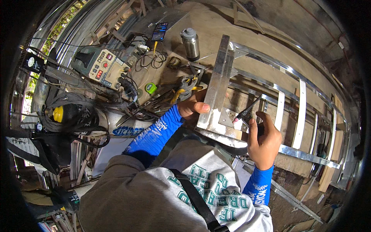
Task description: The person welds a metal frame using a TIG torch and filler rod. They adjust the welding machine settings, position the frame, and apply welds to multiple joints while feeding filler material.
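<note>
A shiny metal frame [222, 83] with several crossbars lies in front of me and stretches off to the right. My left hand [192, 107] is closed on its near-left end bar, with the thumb on the outer face and the other fingers mostly hidden behind it. In my right hand [264, 137], fingers curled, is a black welding torch [245, 111] with a pink nozzle. Its tip is close to a small triangular metal plate [225, 117] in the frame's corner; whether they touch I cannot tell. Blue sleeves cover both forearms.
Left of the frame stand a welding machine [102, 67], a phone [159, 31], a steel flask [190, 45] and a green tape measure [150, 88]. Yellow-handled pliers [177, 95] lie beside my left hand. Further left are coiled cables and a black bottle with a yellow part [58, 114].
</note>
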Available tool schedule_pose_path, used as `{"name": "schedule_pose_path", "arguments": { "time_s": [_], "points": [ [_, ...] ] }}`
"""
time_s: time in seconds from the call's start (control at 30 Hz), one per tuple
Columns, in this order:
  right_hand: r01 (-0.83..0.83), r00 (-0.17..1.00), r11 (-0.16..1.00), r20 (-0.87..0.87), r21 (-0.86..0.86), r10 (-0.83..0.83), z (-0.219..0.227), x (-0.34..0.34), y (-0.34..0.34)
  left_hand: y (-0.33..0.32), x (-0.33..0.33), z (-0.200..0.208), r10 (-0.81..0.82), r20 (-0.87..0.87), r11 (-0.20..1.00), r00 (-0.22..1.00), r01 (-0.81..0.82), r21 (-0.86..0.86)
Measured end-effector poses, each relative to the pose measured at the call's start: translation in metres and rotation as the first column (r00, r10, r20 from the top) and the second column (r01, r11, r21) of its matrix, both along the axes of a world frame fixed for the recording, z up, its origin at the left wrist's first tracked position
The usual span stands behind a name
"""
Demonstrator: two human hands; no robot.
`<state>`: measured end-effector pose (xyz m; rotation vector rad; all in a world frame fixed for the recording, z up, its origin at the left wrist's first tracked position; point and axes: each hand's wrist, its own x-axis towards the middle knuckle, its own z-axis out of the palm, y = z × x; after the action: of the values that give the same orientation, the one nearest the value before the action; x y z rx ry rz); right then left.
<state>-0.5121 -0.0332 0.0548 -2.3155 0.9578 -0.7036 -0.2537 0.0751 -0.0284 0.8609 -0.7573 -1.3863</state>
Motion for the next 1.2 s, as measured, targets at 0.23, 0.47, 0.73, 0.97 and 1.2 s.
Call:
{"name": "schedule_pose_path", "arguments": {
  "time_s": [0.23, 0.47, 0.73, 0.97, 1.2],
  "points": [
    [-0.003, 1.0, 1.0, 0.024, -0.011, 0.003, 0.0, 0.001, 0.001, 0.004, -0.004, -0.003, -0.018, -0.051, 0.999, 0.999, 0.019, 0.026],
    [0.009, 1.0, 1.0, 0.003, 0.001, -0.009, 0.002, 0.0, 0.002, 0.004, -0.005, -0.012, -0.006, -0.046, 1.0, 0.999, 0.004, -0.028],
    [-0.002, 1.0, 1.0, 0.01, 0.007, 0.002, -0.001, 0.0, -0.001, -0.001, -0.006, -0.022, -0.017, -0.109, 1.0, 0.994, 0.019, 0.015],
    [0.01, 1.0, 1.0, 0.023, 0.005, -0.01, -0.001, 0.0, 0.0, 0.001, -0.003, -0.028, -0.05, -0.166, 0.998, 0.985, 0.053, 0.016],
    [0.002, 0.998, 0.999, 0.059, -0.051, 0.001, -0.011, -0.003, -0.005, 0.001, 0.004, -0.042, -0.093, -0.1, 0.996, 0.991, 0.093, -0.005]
  ]
}}
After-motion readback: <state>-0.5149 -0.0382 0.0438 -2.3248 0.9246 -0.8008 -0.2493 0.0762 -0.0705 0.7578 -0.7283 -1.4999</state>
